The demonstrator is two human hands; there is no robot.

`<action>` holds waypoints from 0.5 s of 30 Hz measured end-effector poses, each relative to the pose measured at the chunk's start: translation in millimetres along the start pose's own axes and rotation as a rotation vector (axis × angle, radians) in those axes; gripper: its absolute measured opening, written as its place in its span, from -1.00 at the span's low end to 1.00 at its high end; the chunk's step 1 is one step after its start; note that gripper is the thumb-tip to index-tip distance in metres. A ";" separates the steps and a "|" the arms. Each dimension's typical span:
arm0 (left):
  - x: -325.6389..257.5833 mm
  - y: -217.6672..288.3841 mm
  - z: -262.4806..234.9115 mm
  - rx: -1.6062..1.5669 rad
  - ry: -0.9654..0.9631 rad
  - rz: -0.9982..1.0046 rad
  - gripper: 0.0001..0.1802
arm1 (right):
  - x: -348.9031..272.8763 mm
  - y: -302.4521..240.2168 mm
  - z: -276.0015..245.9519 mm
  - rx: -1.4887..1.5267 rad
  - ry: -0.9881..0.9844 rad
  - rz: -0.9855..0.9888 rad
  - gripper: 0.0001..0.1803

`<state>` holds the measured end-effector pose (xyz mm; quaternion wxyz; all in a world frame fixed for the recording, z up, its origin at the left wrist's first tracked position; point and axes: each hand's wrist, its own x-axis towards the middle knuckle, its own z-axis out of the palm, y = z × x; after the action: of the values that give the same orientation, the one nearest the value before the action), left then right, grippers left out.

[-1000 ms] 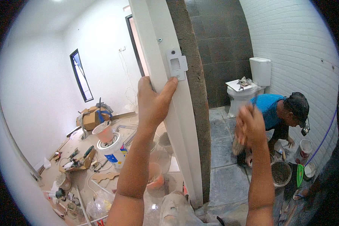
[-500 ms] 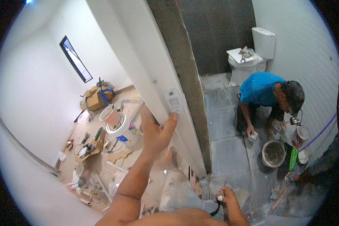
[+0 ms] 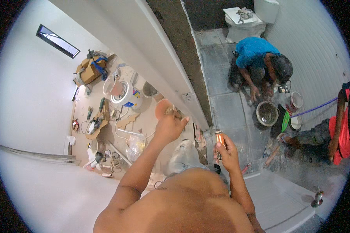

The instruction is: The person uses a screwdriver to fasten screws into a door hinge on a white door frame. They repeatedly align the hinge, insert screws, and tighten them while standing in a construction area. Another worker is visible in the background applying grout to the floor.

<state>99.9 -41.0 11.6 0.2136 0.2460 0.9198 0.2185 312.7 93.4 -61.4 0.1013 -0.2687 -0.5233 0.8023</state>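
Grey floor tiles (image 3: 225, 112) fill one side of a pale door frame (image 3: 144, 50), and a littered beige floor (image 3: 144, 118) the other. My right hand (image 3: 226, 153) is closed around a short orange-and-black tool (image 3: 220, 138), held upright in front of my body near the frame's lower end; my fingers cover much of its lower part, so I would only call it, probably, a hand tool. My left hand (image 3: 170, 128) hangs over the beige floor, just beside the frame's edge, thumb stretched away from the bent fingers. Whether those fingertips hold anything I cannot tell, since they blur into the orange bucket (image 3: 162, 106) partly hidden behind them. Near the frame's lower end, the metal plate (image 3: 187, 96) shows faintly.

Over the tiles, a co-worker in blue (image 3: 256, 54) crouches by a round bucket (image 3: 258, 113), head bent, hands partly lost in shadow. Toward the right edge, another person in red (image 3: 340, 136) is cut off. The toilet (image 3: 243, 32), at the tiles' far edge, runs out of view at the top.
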 end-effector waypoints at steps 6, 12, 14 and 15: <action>-3.0 22.5 4.5 -0.797 -0.226 0.083 -0.58 | -12.0 -36.0 29.0 -0.263 -0.029 -0.053 -0.58; 16.3 30.6 -4.1 -1.139 -0.292 -0.029 -0.60 | -0.6 -41.4 47.8 -0.247 0.029 -0.037 -0.56; 16.3 31.0 -6.5 -1.184 -0.312 -0.046 -0.55 | 0.4 -43.8 51.5 -0.255 0.043 -0.055 -0.57; 15.8 31.1 -6.7 -1.167 -0.301 -0.038 -0.54 | 0.3 -45.0 52.8 -0.277 0.052 -0.070 -0.57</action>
<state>95.2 -10.0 28.3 0.4450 0.0999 0.6121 0.6460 278.7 71.5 -5.0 0.1047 -0.2823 -0.6352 0.7112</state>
